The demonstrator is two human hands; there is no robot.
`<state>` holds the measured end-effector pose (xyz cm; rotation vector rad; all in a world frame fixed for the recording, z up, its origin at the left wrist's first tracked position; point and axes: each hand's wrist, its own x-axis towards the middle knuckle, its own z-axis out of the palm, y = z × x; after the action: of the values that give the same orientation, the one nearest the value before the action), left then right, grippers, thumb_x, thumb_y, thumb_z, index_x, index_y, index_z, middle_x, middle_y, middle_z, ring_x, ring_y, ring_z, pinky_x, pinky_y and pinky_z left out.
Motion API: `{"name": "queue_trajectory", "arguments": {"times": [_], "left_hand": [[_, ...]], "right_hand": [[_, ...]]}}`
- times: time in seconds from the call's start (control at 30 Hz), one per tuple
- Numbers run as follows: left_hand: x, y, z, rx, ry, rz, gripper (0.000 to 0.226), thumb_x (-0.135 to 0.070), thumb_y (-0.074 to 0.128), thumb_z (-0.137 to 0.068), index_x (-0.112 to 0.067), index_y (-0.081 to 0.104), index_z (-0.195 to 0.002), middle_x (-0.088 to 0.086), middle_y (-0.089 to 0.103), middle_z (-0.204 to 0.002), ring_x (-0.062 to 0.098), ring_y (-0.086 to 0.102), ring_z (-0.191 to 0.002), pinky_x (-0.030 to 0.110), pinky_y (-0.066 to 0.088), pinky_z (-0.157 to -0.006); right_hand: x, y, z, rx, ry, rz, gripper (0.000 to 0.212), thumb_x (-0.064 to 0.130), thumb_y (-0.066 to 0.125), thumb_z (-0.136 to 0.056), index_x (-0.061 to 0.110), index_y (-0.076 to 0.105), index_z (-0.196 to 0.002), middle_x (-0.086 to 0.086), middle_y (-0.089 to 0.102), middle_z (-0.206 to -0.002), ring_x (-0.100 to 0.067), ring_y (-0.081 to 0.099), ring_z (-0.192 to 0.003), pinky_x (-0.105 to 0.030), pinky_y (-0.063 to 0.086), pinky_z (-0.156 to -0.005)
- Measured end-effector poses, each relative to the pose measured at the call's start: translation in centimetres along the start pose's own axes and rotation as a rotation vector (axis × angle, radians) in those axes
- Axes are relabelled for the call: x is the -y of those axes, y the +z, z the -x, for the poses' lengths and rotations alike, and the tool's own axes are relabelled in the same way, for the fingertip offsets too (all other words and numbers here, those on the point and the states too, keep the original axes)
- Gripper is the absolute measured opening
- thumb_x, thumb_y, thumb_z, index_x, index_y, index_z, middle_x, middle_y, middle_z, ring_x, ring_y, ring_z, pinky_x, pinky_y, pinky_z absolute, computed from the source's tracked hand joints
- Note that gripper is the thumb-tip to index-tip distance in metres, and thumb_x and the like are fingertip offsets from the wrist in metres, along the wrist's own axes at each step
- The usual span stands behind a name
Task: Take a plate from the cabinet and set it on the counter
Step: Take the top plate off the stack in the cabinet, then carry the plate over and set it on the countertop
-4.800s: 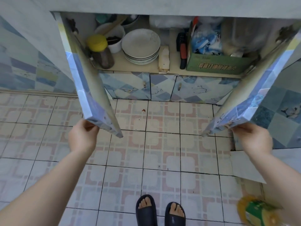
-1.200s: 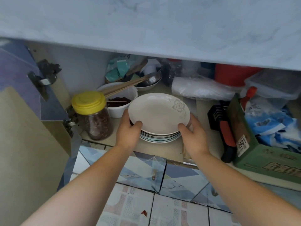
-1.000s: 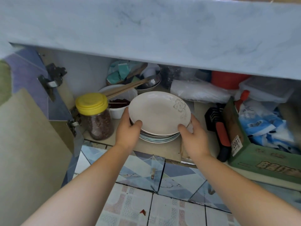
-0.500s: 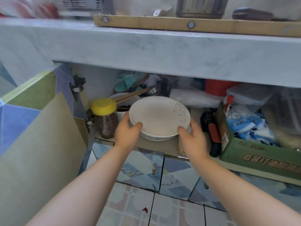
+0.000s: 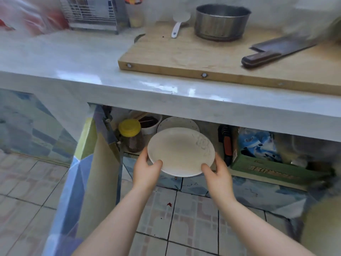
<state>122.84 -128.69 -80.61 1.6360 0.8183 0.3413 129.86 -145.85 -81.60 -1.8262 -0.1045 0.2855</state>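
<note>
A white plate [image 5: 180,151] with a faint flower relief is held level in the air, just outside the cabinet opening and below the counter edge. My left hand [image 5: 147,169] grips its left rim, thumb on top. My right hand [image 5: 216,172] grips its right rim the same way. Behind it, the stack of plates [image 5: 177,122] stays on the cabinet shelf, mostly hidden. The pale marble counter [image 5: 77,58] runs across the top of the view.
A wooden cutting board [image 5: 184,56] lies on the counter with a steel pot [image 5: 221,21], a white scoop [image 5: 178,24] and a cleaver [image 5: 276,50]. A dish rack [image 5: 92,13] stands at the back left. The cabinet holds a yellow-lidded jar [image 5: 131,134], a green box [image 5: 267,167]; the left door [image 5: 83,172] hangs open.
The top plate has come off the stack and moved out of the cabinet toward me, held in both hands. My view has risen, so the counter top now shows.
</note>
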Motion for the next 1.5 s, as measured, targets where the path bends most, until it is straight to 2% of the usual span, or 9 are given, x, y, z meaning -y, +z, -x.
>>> {"name": "queue_trajectory", "arguments": {"times": [0.1, 0.27, 0.43, 0.7, 0.83, 1.03, 1.23, 1.4, 1.5], "left_hand": [[-2.0, -1.6, 3.3, 0.037, -0.047, 0.01, 0.054, -0.007, 0.053, -0.075, -0.034, 0.053, -0.122, -0.005, 0.062, -0.113, 0.021, 0.054, -0.107, 0.044, 0.048, -0.091], [-6.3, -4.9, 9.1, 0.106, -0.057, 0.006, 0.059, -0.003, 0.053, -0.074, -0.033, 0.052, -0.125, -0.007, 0.062, -0.113, 0.019, 0.054, -0.107, 0.045, 0.049, -0.088], [-10.8, -8.4, 13.7, 0.132, -0.064, 0.035, 0.057, -0.001, 0.053, -0.074, -0.033, 0.055, -0.121, -0.012, 0.066, -0.105, 0.011, 0.059, -0.101, 0.034, 0.051, -0.08], [-19.5, -15.2, 17.2, 0.112, -0.015, 0.063, 0.056, -0.013, 0.056, -0.076, -0.057, 0.052, -0.109, -0.032, 0.066, -0.091, -0.006, 0.06, -0.086, 0.021, 0.047, -0.068], [-24.0, -19.3, 17.1, 0.058, 0.015, 0.058, 0.054, -0.013, 0.058, -0.078, -0.061, 0.05, -0.1, -0.037, 0.063, -0.09, -0.007, 0.059, -0.088, 0.016, 0.042, -0.064], [-28.7, -25.1, 14.8, -0.047, 0.046, 0.072, 0.048, -0.017, 0.061, -0.077, -0.048, 0.054, -0.113, -0.028, 0.065, -0.093, -0.001, 0.061, -0.086, 0.025, 0.048, -0.065], [-32.3, -31.0, 11.5, -0.135, 0.091, 0.019, 0.051, -0.02, 0.063, -0.078, -0.045, 0.05, -0.121, -0.022, 0.06, -0.108, 0.006, 0.058, -0.095, 0.023, 0.046, -0.064], [-34.0, -34.3, 8.0, -0.201, 0.088, -0.007, 0.051, -0.017, 0.063, -0.079, -0.04, 0.05, -0.123, -0.02, 0.061, -0.108, 0.001, 0.056, -0.093, 0.016, 0.042, -0.06], [-34.8, -35.4, 5.7, -0.212, 0.057, -0.003, 0.049, -0.016, 0.063, -0.08, -0.051, 0.047, -0.111, -0.029, 0.06, -0.101, -0.011, 0.056, -0.083, 0.007, 0.042, -0.05]], "right_hand": [[2.5, -1.3, 3.3, -0.002, 0.052, 0.042, 0.051, 0.021, 0.054, -0.086, 0.035, 0.044, -0.134, 0.007, 0.053, -0.132, -0.016, 0.048, -0.12, -0.041, 0.043, -0.098], [7.0, -3.6, 9.4, 0.012, 0.09, 0.054, 0.053, 0.021, 0.054, -0.087, 0.037, 0.042, -0.136, 0.011, 0.048, -0.136, -0.01, 0.042, -0.121, -0.035, 0.037, -0.095], [12.4, -5.2, 14.6, -0.009, 0.08, 0.061, 0.051, 0.023, 0.055, -0.087, 0.043, 0.044, -0.132, 0.015, 0.046, -0.136, -0.007, 0.04, -0.121, -0.032, 0.034, -0.096], [23.4, -5.1, 18.6, 0.011, -0.007, 0.042, 0.054, 0.027, 0.056, -0.084, 0.052, 0.04, -0.129, 0.022, 0.041, -0.14, -0.004, 0.037, -0.127, -0.036, 0.035, -0.101], [28.9, -3.0, 18.8, 0.044, -0.051, 0.018, 0.052, 0.029, 0.057, -0.084, 0.057, 0.041, -0.125, 0.023, 0.04, -0.137, -0.002, 0.036, -0.123, -0.035, 0.034, -0.1], [36.1, 1.5, 16.7, 0.138, -0.132, -0.025, 0.051, 0.027, 0.056, -0.084, 0.051, 0.042, -0.127, 0.02, 0.046, -0.134, -0.005, 0.042, -0.121, -0.038, 0.039, -0.1], [41.9, 6.9, 14.3, 0.259, -0.222, -0.069, 0.053, 0.022, 0.055, -0.085, 0.044, 0.042, -0.132, 0.015, 0.047, -0.137, -0.011, 0.042, -0.126, -0.044, 0.04, -0.103], [44.8, 11.4, 12.0, 0.306, -0.213, -0.099, 0.056, 0.02, 0.055, -0.084, 0.042, 0.041, -0.133, 0.014, 0.047, -0.136, -0.012, 0.042, -0.127, -0.047, 0.039, -0.105], [46.1, 13.6, 10.1, 0.33, -0.184, -0.134, 0.05, 0.016, 0.054, -0.082, 0.054, 0.049, -0.114, 0.015, 0.056, -0.123, -0.011, 0.049, -0.118, -0.043, 0.045, -0.097]]}}
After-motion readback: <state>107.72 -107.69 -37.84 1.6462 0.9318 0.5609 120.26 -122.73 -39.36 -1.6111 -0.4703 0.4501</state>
